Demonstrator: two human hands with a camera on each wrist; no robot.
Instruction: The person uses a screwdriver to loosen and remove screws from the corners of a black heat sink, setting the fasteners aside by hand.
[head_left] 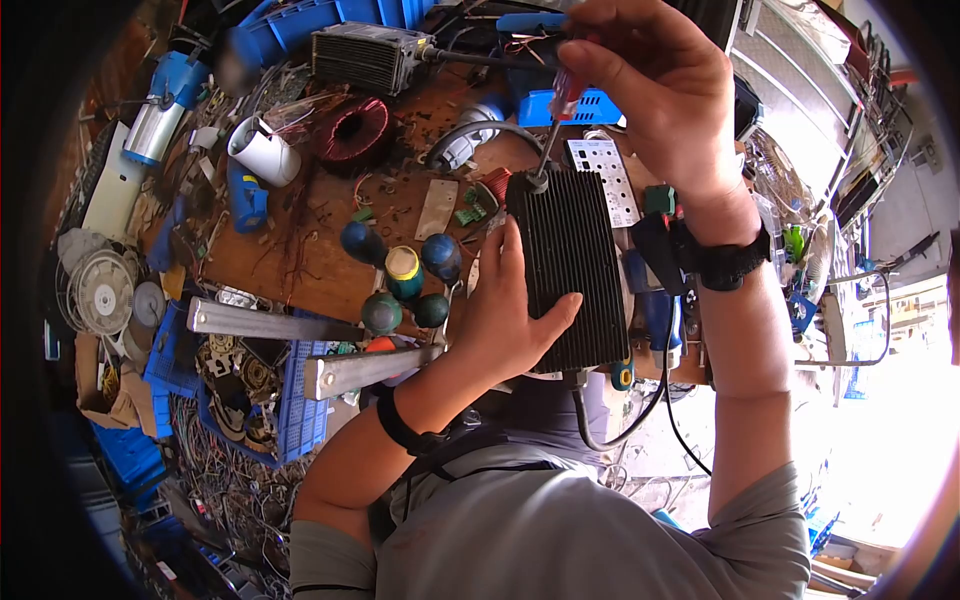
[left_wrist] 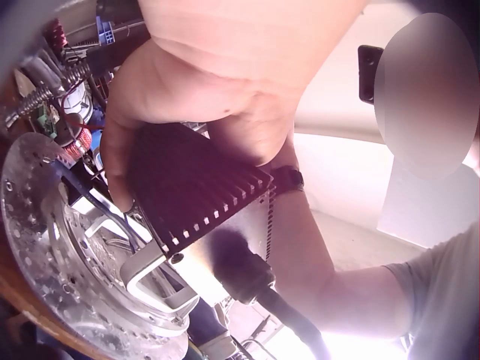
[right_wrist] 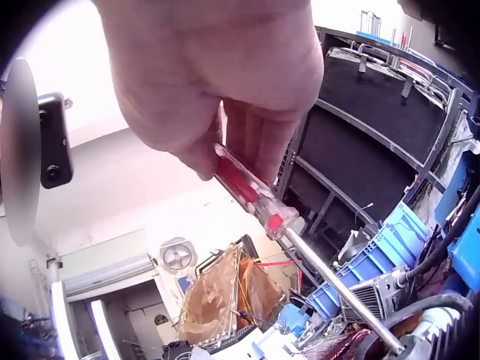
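Note:
A black finned metal case [head_left: 570, 270] lies lengthwise in front of the person in the head view. Across its left side the left hand [head_left: 505, 315] is laid, thumb on the fins; in the left wrist view that hand [left_wrist: 202, 97] spans the case [left_wrist: 187, 187] and grips its sides. Above the far end, the right hand [head_left: 665, 100] pinches the red clear handle of a screwdriver [head_left: 567, 98], whose tip meets the far left corner near a cable fitting [head_left: 537, 182]. In the right wrist view, fingers of the right hand [right_wrist: 225, 97] hold the screwdriver handle [right_wrist: 251, 191].
Several screwdriver handles [head_left: 404, 272] stand left of the left hand. A copper coil [head_left: 357, 135], another finned case [head_left: 365, 58] and a white perforated panel [head_left: 603, 180] lie farther back. A blue crate [head_left: 308, 400] of parts is at lower left; a black cable [head_left: 590, 430] hangs from the case's near end.

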